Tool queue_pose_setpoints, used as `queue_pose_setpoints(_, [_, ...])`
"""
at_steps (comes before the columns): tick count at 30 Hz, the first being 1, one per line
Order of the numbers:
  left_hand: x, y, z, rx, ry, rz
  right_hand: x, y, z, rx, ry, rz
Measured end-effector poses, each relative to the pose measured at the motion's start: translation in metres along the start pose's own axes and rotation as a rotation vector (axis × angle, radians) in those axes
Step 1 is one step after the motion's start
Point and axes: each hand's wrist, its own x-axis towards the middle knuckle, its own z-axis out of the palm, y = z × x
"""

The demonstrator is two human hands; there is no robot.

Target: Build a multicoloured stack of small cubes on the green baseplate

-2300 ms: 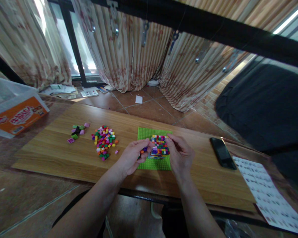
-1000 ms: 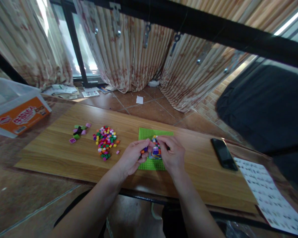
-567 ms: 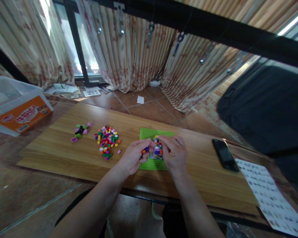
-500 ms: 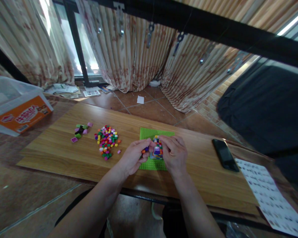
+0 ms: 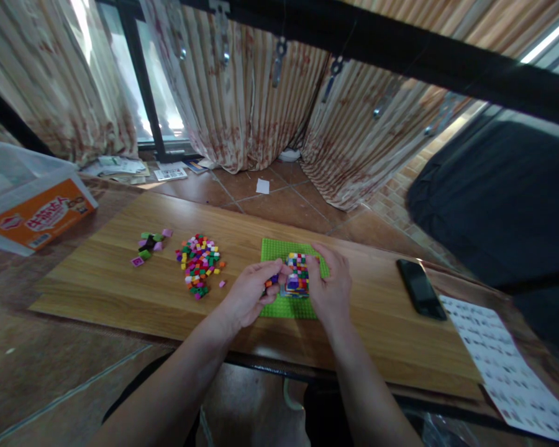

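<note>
A multicoloured stack of toy building bricks (image 5: 299, 268) stands on a bright green studded baseplate (image 5: 271, 249). My left hand (image 5: 248, 292), at the stack's left side, is closed around a few small bricks (image 5: 271, 282), orange and dark blue or purple among them. Its thumb and fingertip come close to the stack's left edge; whether they touch it I cannot tell. On the stack's right side, my right hand (image 5: 330, 279) has its thumb and fingers apart, with nothing seen between them. That hand covers the right part of the baseplate.
Left of my hands lie a heap of small coloured bricks (image 5: 200, 261) and a group of larger pink, green and black bricks (image 5: 149, 244). A phone (image 5: 420, 288) and a printed sheet (image 5: 498, 357) are on the right. A clear plastic box (image 5: 32, 198) stands far left.
My right hand's fingers have come off the top of the stack and spread to the right, so more of its coloured top shows. My left hand stays almost in place.
</note>
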Motion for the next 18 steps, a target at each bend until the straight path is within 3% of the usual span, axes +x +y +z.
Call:
queue_pose_setpoints(9, [0.000, -0.001, 0.000, 0.001, 0.003, 0.002, 0.003, 0.003, 0.013, 0.194, -0.166, 0.294])
queue_pose_setpoints(18, [0.001, -0.001, -0.001, 0.002, -0.001, 0.010, 0.005, 0.000, 0.010, 0.156, -0.175, 0.225])
